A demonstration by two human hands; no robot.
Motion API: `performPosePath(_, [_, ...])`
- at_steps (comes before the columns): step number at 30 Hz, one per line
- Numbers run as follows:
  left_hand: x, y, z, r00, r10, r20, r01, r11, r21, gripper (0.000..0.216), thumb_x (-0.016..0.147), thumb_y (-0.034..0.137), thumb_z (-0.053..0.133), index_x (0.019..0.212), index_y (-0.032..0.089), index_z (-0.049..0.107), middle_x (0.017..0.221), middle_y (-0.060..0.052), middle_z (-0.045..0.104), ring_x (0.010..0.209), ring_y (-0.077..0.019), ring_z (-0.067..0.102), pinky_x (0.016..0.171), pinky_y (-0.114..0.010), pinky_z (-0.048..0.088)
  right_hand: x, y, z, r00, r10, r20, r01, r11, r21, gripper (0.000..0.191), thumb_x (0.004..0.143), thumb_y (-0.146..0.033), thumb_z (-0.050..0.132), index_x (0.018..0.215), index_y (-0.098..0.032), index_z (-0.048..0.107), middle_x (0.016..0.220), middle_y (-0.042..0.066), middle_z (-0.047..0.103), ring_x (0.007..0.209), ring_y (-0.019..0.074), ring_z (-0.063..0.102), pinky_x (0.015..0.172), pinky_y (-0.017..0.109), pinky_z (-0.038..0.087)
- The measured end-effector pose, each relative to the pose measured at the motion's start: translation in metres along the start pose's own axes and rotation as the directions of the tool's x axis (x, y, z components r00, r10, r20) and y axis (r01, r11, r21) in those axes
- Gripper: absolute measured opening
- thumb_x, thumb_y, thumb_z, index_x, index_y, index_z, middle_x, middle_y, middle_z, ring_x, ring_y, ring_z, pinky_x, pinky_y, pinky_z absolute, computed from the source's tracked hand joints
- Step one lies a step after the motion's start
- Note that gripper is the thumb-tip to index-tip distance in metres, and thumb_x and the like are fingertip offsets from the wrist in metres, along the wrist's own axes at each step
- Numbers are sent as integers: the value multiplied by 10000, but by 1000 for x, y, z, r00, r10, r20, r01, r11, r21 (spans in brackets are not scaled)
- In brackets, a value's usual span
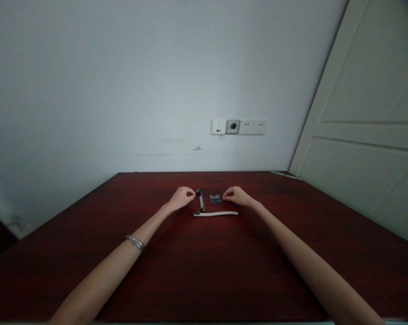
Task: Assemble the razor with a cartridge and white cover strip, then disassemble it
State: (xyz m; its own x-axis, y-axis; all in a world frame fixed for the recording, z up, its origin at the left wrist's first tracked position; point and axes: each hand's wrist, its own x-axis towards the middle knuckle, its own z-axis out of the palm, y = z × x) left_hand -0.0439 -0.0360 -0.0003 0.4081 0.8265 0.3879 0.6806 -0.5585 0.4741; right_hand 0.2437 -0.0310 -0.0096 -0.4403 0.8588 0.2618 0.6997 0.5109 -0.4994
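Both my arms reach far out over a dark red wooden table (204, 262). My left hand (182, 197) is curled, its fingertips pinched at the top end of a small black-and-silver razor-like object (200, 201) that lies on the table. My right hand (236, 196) rests with fingers bent, its fingertips close to a small clear packet with green contents (215, 198); whether it touches the packet is unclear. A long white handle-like piece (216, 213) lies crosswise on the table just in front of both things. A silver bracelet (135, 242) circles my left wrist.
A white wall stands behind the table with a row of sockets (239, 127). A pale panelled door (366, 135) stands at the right, close to the table's right edge.
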Motion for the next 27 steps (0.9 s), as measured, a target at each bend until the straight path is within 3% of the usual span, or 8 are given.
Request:
performPosePath(7, [-6,-11,-14,997,-75,0,75,996,46,249,737,258,515,835,141,712,891,-67,702,831,-191,633,778,-269,453,-29,-38,-7,985,-125,118,137,985,-102,248,769,-372,568,849,-194,722,857,57,669,760,175,604,698,261,439])
performPosePath(13, [-9,-18,-19,994,-106,-17,106,994,9,241,734,255,518,814,133,711,870,-64,707,830,-188,638,792,-268,447,-46,-50,-4,980,-160,119,179,969,-173,293,783,-454,552,884,-228,710,948,69,620,827,191,585,743,288,427])
performPosePath(18, [-2,-15,-13,994,-106,-3,106,993,-51,233,736,259,531,804,131,713,850,-57,708,810,-179,638,787,-261,445,-38,-36,-4,985,-171,10,171,980,-100,272,799,-427,540,897,-232,704,934,57,623,826,178,586,757,289,436])
performPosePath(21, [10,-4,-4,998,-64,26,65,997,-49,219,732,235,539,804,127,716,834,-58,709,794,-172,636,767,-250,444,-23,-18,-2,989,-95,-115,93,995,-27,253,778,-370,572,936,-211,691,966,64,631,855,182,591,785,301,445])
performPosePath(27, [41,19,18,987,116,116,-121,992,41,208,731,171,528,771,112,724,776,-67,705,722,-154,624,699,-223,432,5,6,11,996,-51,-80,54,998,38,571,626,-337,711,1157,-168,584,1169,108,578,1069,243,523,937,384,383])
